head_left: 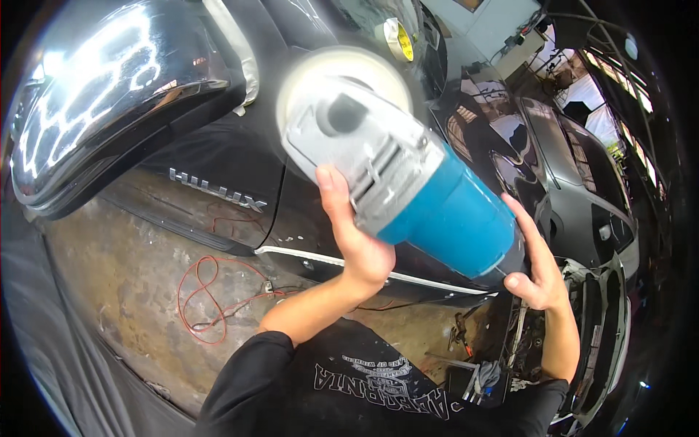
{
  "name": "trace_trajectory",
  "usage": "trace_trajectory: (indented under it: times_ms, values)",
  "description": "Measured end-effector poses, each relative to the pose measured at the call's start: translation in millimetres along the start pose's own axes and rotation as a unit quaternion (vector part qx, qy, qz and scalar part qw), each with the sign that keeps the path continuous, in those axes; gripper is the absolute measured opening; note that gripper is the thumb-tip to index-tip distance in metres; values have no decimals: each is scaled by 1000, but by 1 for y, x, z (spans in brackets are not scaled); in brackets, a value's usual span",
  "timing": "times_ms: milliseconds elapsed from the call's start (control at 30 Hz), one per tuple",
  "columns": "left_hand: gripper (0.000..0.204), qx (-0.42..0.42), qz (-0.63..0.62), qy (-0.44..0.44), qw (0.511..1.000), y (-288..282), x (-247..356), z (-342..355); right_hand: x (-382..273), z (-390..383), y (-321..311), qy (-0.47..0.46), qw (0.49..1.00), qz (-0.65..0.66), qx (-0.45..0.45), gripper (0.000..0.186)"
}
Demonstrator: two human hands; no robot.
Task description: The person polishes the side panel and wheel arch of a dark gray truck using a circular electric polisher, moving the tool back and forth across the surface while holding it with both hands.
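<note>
A polisher with a teal body and a silver gear head is held in both my hands. Its round cream pad looks smeared, as if spinning, against or just above the black car panel; I cannot tell whether they touch. My left hand is wrapped under the silver head, thumb up along its side. Around the dark rear end of the tool closes my right hand. Beside the pad on the left is a chrome side mirror, edged by pale masking tape.
A roll of tape rests on the car beyond the pad. An orange cord lies looped on the stained floor. Farther right stand a grey car and a detached bumper. Dark sheeting hangs at the left.
</note>
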State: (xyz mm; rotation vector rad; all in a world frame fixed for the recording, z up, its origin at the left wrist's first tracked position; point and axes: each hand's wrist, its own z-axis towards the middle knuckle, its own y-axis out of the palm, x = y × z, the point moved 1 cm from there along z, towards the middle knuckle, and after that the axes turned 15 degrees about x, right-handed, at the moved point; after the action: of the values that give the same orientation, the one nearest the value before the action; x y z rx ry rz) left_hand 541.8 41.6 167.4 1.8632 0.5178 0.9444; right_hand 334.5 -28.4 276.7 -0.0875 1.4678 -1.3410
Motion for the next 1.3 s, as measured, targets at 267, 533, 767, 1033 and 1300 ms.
trace_trajectory:
  times_ms: [267, 533, 767, 1033, 1300]
  values:
    - [72, 60, -38, -47, 996, -26, -27, -29, 8, -20, -18, -32, 989, -88, -115, 95]
    - [80, 21, -76, -7, 997, 6, -6, 0, -19, 21, -22, -82, 992, -95, -27, 95]
    - [78, 128, -88, -39, 987, -19, -35, -32, -24, 0, -34, 4, 976, -155, -154, 93]
    - [79, 71, -129, 8, 989, 25, -4, 1, -42, 37, -36, -60, 988, -132, -47, 96]
    - [67, 92, -72, -35, 992, -21, -37, -42, 17, -7, -26, -14, 989, -53, -140, 97]
